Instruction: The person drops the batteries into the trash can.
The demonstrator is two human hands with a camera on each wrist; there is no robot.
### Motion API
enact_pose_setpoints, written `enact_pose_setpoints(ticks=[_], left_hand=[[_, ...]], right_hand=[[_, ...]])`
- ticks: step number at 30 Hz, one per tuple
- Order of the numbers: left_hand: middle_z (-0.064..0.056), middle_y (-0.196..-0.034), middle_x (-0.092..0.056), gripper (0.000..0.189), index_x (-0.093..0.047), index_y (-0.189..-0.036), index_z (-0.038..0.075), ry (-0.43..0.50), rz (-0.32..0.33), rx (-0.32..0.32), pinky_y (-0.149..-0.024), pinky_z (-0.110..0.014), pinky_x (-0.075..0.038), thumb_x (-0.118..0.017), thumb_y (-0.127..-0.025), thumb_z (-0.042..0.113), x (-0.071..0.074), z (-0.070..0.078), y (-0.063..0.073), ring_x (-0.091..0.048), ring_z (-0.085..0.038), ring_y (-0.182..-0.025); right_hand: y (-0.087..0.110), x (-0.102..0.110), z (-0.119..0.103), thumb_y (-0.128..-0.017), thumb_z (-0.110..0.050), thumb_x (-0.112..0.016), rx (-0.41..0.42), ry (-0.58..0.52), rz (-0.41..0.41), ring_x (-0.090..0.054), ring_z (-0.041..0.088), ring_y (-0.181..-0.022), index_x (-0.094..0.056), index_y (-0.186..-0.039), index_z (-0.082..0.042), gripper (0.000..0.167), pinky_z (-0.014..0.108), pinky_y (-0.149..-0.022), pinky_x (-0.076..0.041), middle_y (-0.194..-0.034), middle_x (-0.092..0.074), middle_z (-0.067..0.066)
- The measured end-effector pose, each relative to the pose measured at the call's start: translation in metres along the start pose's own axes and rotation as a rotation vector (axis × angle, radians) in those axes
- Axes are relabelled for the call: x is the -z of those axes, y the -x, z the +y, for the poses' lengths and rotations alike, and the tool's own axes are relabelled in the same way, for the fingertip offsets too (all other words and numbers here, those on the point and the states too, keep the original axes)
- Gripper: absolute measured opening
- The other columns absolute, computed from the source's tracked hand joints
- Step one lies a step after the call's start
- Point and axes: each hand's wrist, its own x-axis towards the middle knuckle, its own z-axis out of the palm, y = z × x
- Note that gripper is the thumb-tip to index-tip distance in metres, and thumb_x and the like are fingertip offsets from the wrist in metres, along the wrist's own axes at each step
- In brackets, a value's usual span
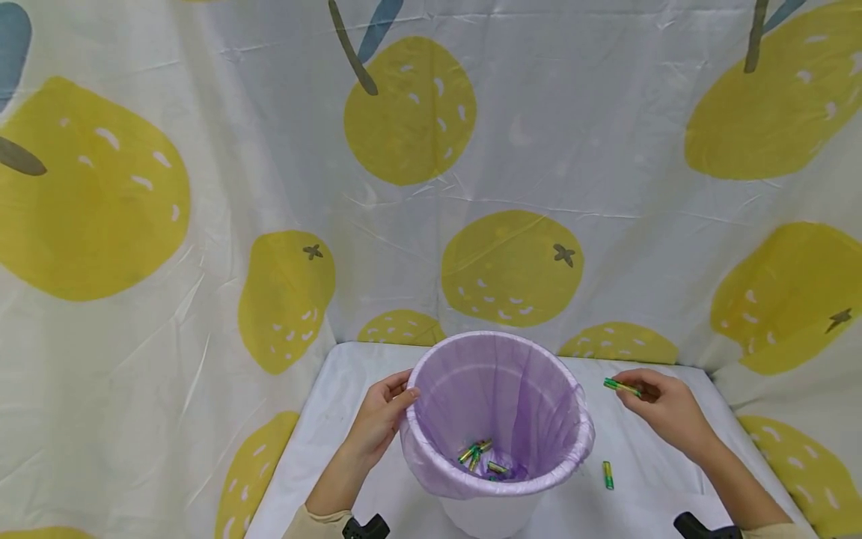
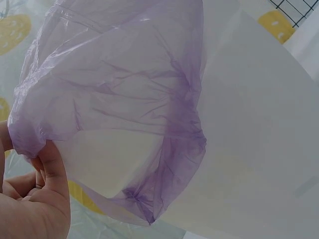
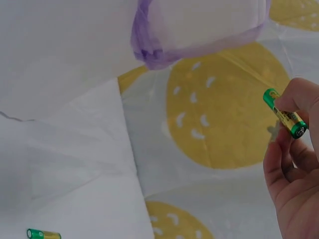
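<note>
A white bin (image 1: 490, 515) lined with a thin purple plastic bag (image 1: 465, 374) stands at the front middle of the table. My left hand (image 1: 377, 421) grips its left rim, thumb over the edge, and in the left wrist view the fingers pinch the bag's fold (image 2: 30, 134). Right of the bin, my right hand (image 1: 667, 412) holds a green and gold battery (image 3: 285, 113) between thumb and fingers, raised above the table. Another battery (image 1: 608, 475) lies on the table below that hand. Several batteries (image 1: 475, 452) rest at the bottom inside the bag.
A white cloth covers the table (image 1: 364, 359). Behind and at both sides hangs a pale curtain (image 1: 579, 97) printed with yellow fruit. Part of a dark wire grid (image 2: 294, 10) shows at the corner of the left wrist view.
</note>
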Motion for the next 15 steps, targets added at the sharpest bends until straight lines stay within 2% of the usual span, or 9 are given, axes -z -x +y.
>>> enact_pose_setpoints(ticks=[6, 15], left_hand=[[-0.018, -0.117, -0.06, 0.048, -0.045, -0.142, -0.019, -0.006, -0.012, -0.008, -0.089, -0.032, -0.057, -0.061, -0.099, -0.002, 0.001, 0.0, -0.001, -0.062, -0.026, -0.105], [-0.018, -0.117, -0.061, 0.049, -0.044, -0.141, -0.02, -0.012, -0.015, -0.011, -0.09, -0.033, -0.057, -0.062, -0.099, -0.002, 0.002, -0.001, -0.001, -0.062, -0.026, -0.105]], right_hand=[[-0.008, 0.001, -0.009, -0.088, 0.008, -0.077, 0.053, -0.024, -0.006, -0.061, 0.003, -0.079, -0.074, -0.108, 0.0, 0.022, 0.013, -0.066, -0.051, -0.093, -0.07, 0.0], [-0.02, -0.001, -0.029, -0.086, 0.009, -0.078, 0.142, -0.028, -0.03, -0.063, 0.0, -0.085, -0.075, -0.107, -0.002, 0.024, 0.01, -0.072, -0.05, -0.094, -0.072, 0.003]])
